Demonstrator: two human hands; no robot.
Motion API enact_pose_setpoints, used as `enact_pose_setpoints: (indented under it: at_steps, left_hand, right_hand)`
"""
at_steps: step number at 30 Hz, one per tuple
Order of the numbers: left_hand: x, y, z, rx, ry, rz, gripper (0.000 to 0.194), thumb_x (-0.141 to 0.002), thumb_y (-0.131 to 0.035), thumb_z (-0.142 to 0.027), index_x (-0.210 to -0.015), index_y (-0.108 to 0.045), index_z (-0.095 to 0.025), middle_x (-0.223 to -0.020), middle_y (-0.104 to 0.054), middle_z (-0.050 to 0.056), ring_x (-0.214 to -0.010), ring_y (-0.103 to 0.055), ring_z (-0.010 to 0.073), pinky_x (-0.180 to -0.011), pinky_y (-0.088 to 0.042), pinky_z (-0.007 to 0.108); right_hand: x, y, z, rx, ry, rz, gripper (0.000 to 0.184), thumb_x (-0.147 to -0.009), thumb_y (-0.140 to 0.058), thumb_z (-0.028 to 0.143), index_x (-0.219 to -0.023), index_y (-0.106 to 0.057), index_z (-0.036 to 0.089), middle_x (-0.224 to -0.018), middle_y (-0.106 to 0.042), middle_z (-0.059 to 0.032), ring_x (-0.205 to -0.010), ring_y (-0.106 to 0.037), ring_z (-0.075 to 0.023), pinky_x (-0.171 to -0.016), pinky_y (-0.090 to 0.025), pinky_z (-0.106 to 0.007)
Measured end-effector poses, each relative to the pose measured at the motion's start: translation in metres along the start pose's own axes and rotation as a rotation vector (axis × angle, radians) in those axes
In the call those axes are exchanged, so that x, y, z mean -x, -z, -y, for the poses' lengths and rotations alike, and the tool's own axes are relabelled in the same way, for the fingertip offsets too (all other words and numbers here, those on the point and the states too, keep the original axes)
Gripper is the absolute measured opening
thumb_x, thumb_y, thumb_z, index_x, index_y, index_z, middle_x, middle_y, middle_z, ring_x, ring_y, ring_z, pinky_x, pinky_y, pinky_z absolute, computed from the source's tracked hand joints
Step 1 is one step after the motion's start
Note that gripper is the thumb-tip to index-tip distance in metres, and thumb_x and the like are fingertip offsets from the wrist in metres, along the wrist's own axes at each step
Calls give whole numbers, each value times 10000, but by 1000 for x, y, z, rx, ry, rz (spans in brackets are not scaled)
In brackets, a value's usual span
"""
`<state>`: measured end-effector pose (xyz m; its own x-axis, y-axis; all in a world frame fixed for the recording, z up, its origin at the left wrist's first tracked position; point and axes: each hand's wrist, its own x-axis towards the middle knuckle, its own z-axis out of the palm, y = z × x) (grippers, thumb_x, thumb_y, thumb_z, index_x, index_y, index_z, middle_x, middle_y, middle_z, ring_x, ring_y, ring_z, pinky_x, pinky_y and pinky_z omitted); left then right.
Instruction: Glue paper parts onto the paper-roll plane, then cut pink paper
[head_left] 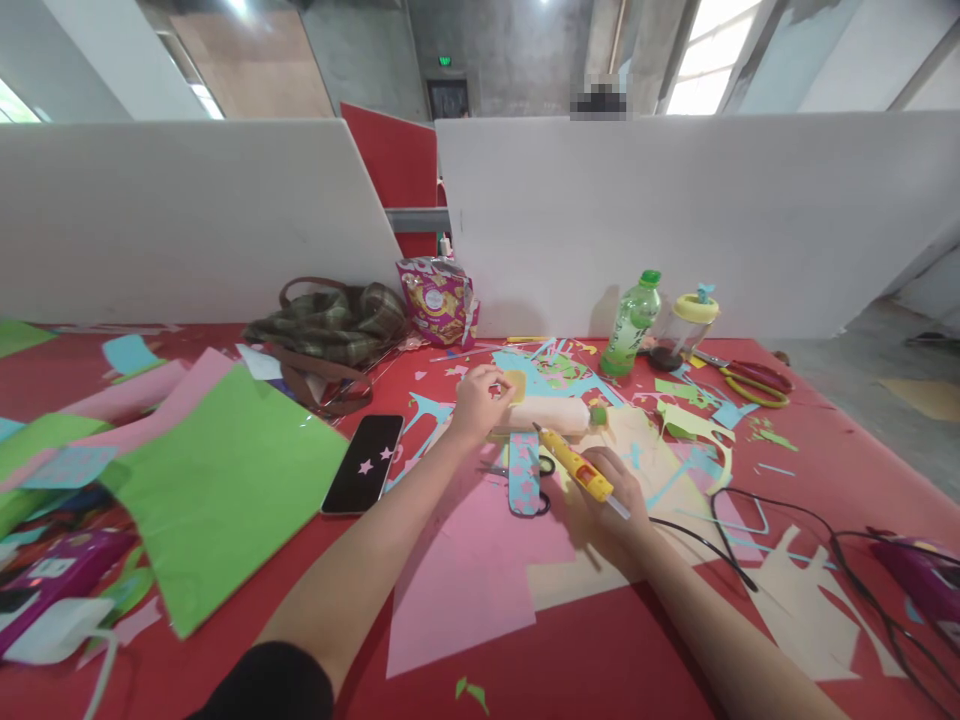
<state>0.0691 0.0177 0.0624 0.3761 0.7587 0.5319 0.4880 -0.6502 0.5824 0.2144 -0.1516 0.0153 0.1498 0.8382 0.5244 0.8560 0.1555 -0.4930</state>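
My right hand [611,490] is closed round a yellow hot glue gun [576,464], a clear glue stick jutting from its back end. The gun's nozzle points up and left, towards a white wrapped bottle [551,414] with a green cap that lies on its side. My left hand [484,398] is at the bottle's left end, thumb and forefinger pinched at a small yellow piece [514,386] that looks like paper. Just below the bottle, a blue strip with pink shapes [524,475] lies across a pair of scissors [547,465], hiding part of them.
Pink paper [465,590] and cut scraps cover the red table [600,660]. Left are a phone [364,465] and green sheet [232,490]. Behind stand a snack bag [439,300], green bottle [631,325] and jar [684,330]. A black cable [701,540] trails right.
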Motion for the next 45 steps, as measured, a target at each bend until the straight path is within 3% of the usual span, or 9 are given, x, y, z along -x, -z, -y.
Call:
enact_pose_setpoints:
  at_steps: [9,23,36,45]
  left_hand:
    - [-1,0,0,-28,-31,1,67,-668,-546,-195,-606,-549,-169,-705,-619,24,-740,-557,163,-734,-399,287]
    - [-1,-1,-3,-24,14,-16,81,-661,-559,-206,-593,-535,-171,-697,-622,25,-742,-544,177,-755,-374,318]
    - [0,-6,-1,184,163,-22,221,-618,-556,-193,-772,-398,-189,-725,-532,-17,-720,-563,118,-633,-437,220]
    - [-6,-13,3,284,180,20,231,-603,-553,-176,-789,-417,-188,-743,-527,-9,-703,-548,116,-604,-439,213]
  right_hand:
    - [0,-1,-2,10,-6,1,138,-702,-467,196,-833,-504,218,-796,-577,-54,-659,-570,-169,-531,-456,-261]
    - [-1,0,-1,12,-9,29,105,-717,-465,219,-817,-490,204,-791,-567,-59,-658,-568,-171,-534,-454,-267]
    - [2,-2,-4,1,-28,44,116,-735,-446,201,-841,-492,200,-815,-569,-62,-676,-572,-169,-560,-459,-268]
    - [2,-4,-8,-2,-26,38,126,-736,-443,189,-847,-498,207,-834,-572,-65,-689,-576,-175,-554,-461,-271]
